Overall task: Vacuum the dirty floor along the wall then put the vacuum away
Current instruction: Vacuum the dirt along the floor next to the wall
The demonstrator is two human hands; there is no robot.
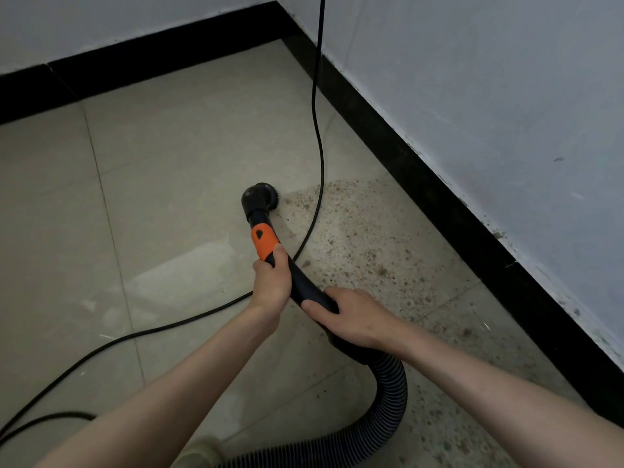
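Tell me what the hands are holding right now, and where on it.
Both hold the vacuum wand: the left hand grips just below its orange collar, the right hand grips its lower end near the ribbed hose.

Both forearms stretched forward, left hand [272, 282] ahead, fingers curled tight, right hand [351, 315] behind, fingers wrapped downward

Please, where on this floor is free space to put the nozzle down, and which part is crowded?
Free: the clean tiles between the far black baseboard and the power cord, left of the brush nozzle. Crowded: along the right wall, where dirt specks cover the floor, the cord crosses them, and the ribbed hose curls below both hands.
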